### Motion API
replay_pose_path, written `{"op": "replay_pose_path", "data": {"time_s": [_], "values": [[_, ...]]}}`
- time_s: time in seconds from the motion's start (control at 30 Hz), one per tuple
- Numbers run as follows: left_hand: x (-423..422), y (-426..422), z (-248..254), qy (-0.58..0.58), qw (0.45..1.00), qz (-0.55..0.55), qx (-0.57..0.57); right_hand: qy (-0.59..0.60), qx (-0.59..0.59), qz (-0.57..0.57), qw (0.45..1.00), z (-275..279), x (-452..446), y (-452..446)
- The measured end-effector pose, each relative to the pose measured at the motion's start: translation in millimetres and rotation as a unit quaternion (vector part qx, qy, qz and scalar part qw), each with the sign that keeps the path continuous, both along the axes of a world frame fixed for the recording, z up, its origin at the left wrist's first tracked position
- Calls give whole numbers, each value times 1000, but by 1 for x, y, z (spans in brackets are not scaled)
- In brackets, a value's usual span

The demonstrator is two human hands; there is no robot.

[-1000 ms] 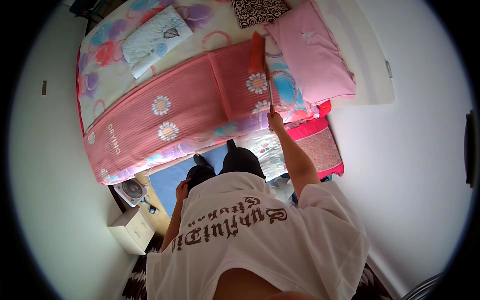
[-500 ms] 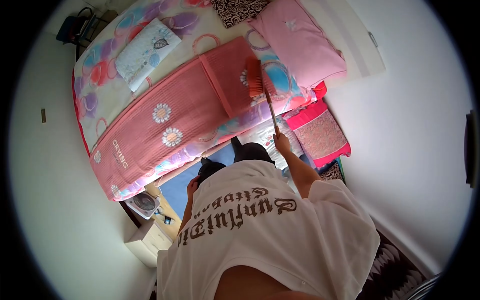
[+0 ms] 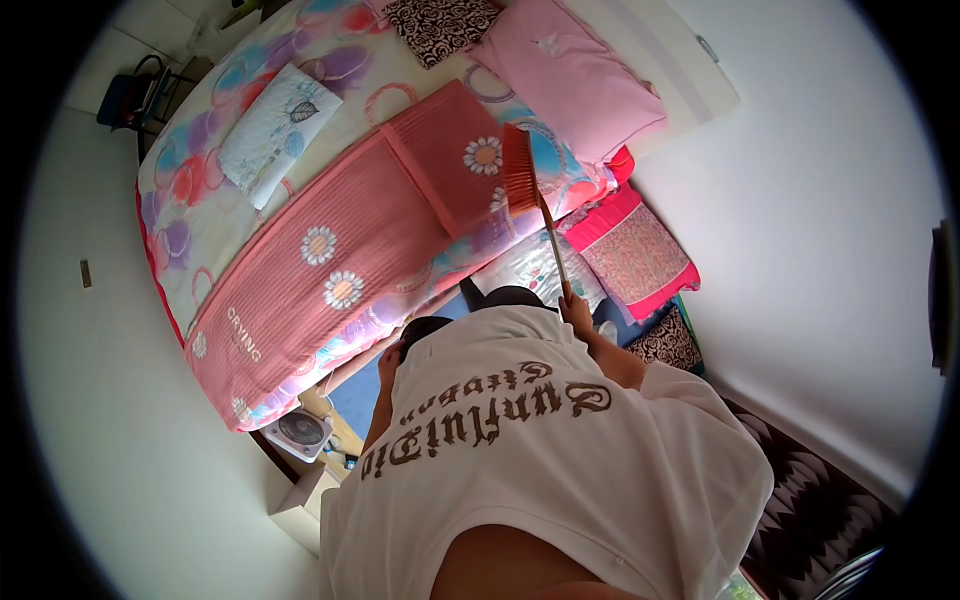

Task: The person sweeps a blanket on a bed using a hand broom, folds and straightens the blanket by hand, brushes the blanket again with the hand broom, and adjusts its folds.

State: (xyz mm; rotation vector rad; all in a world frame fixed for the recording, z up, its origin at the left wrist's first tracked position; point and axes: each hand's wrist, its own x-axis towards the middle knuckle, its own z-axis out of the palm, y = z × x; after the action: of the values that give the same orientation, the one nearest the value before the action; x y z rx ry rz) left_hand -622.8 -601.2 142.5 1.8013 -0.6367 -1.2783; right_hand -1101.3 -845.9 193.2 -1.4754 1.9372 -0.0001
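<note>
My right hand (image 3: 577, 315) is closed round the end of the wooden handle of a bed brush (image 3: 521, 172). The brush's reddish-orange bristles are beside the right end of a pink ribbed blanket (image 3: 330, 215) with white daisies; I cannot tell whether they touch the bed. The blanket is spread along the near side of a bed with a patterned sheet (image 3: 180, 160). Low at my left side, my left hand (image 3: 391, 362) is next to my dark clothing, its fingers mostly hidden.
A pale blue pillow (image 3: 280, 135), a pink pillow (image 3: 570, 80) and a dark patterned cushion (image 3: 437, 28) lie on the bed. Folded pink bedding (image 3: 640, 245) is stacked at the right, near the wall. A small fan (image 3: 298, 432) stands at lower left by a cabinet.
My right hand has moved a little down and right, drawing the brush off the blanket's right end toward me. The whole view has shifted slightly. My left hand stays by my side.
</note>
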Motion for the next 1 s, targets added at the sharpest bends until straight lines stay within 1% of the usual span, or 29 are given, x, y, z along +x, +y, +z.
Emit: {"op": "replay_pose_path", "data": {"time_s": [0.03, 0.07, 0.1, 0.13, 0.17, 0.23, 0.3, 0.37, 0.43, 0.47, 0.5, 0.53, 0.57, 0.6, 0.63, 0.67, 0.7, 0.77, 0.8, 0.83, 0.9, 0.93, 0.97, 1.0], "values": [[0, -2, 0, 2, 1000, 2, 0, 0, -2, -2, 1000, -12, -3, 1], [0, -4, 1, 4, 1000, 5, 0, -3, 28, 22, 999, -43, -16, 2], [0, -5, 0, 4, 1000, 5, -1, -6, 59, 47, 997, -61, -24, 3], [1, -8, -2, 5, 1000, 1, 3, 13, 67, 53, 996, -53, -19, -5], [1, -10, -4, 7, 1000, -4, 8, 14, 67, 53, 996, -34, -10, -13], [0, -14, 2, 6, 1000, -2, 12, 33, -10, 6, 999, 6, 11, -22], [-3, -11, 3, 6, 1000, 4, 12, 35, -8, -2, 999, 3, 14, -30], [-6, -8, 2, -15, 1000, 9, -2, -6, -41, 31, 999, -8, 19, -46], [-10, 0, -7, 10, 999, 41, 0, 8, -39, 57, 998, -11, 20, -70], [-8, 1, -9, -15, 999, 26, 13, 20, -20, 91, 995, -10, 24, -86], [-8, 3, -10, -14, 999, 34, 13, 32, -2, 125, 992, -9, 30, -96], [-7, 3, -12, -15, 999, 31, 21, 37, -53, 113, 991, -7, 36, -101], [-5, 2, -9, -17, 999, 28, 30, 36, -55, 120, 991, -3, 43, -102], [-9, 0, 1, -49, 998, 27, 15, 11, -74, 93, 993, 4, 52, -103], [-11, -2, 10, -50, 998, 35, 15, -13, -91, 66, 994, 10, 62, -104], [-16, 1, 15, -43, 998, 48, 22, -15, -149, 84, 985, -4, 68, -107], [-20, 5, 17, -37, 997, 61, 30, -15, -147, 92, 985, -4, 77, -113], [-27, 12, 20, -41, 996, 75, 16, -108, -28, 32, 993, -5, 95, -131], [-28, 11, 21, -48, 996, 81, -1, -97, -6, 72, 993, -40, 92, -148], [-30, 12, 22, -47, 995, 87, 1, -97, -5, 78, 992, -44, 98, -161], [-33, 15, 27, -65, 994, 88, 20, -36, -22, 63, 997, -49, 112, -174], [-36, 19, 34, -66, 993, 92, 23, -72, -21, 39, 996, -16, 124, -169], [-40, 16, 42, -73, 991, 104, 35, -73, -21, 44, 996, -3, 137, -168], [-42, 15, 44, -81, 989, 116, 47, -106, -24, 17, 994, 1, 147, -168]]}}
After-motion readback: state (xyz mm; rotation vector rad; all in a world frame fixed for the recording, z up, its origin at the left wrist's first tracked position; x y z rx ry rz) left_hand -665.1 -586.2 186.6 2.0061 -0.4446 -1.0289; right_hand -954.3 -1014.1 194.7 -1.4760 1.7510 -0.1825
